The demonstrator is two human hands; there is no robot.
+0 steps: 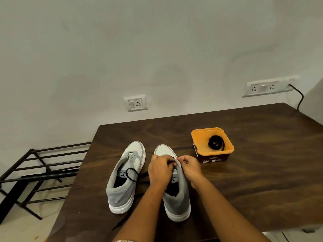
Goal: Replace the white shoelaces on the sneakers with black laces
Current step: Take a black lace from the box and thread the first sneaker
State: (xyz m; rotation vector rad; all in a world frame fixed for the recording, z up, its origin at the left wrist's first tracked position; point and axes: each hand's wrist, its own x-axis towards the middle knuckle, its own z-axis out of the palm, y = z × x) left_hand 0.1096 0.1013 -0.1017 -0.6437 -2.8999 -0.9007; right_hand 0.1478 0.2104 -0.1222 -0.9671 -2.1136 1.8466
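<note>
Head cam shows my left hand point(161, 169) and right hand point(189, 167) both curled, pinching what looks like the black lace point(171, 162) at the far eyelets of the right sneaker point(176, 201); it's light and floppy, so I'd grab it by the stiff tip.

**Tally of what is in view**

Two grey-and-white high-top sneakers point(125, 177) point(178, 203). Two black shoelaces, one loose point(132, 174) and one coiled point(216, 143). One square orange plastic tub point(194, 137). Two bare hands point(160, 169) point(191, 167). One dark wooden table point(262, 172). Two white wall socket plates point(135, 103) point(265, 88). One black cable point(300, 98). One black metal rack point(40, 172).
</note>
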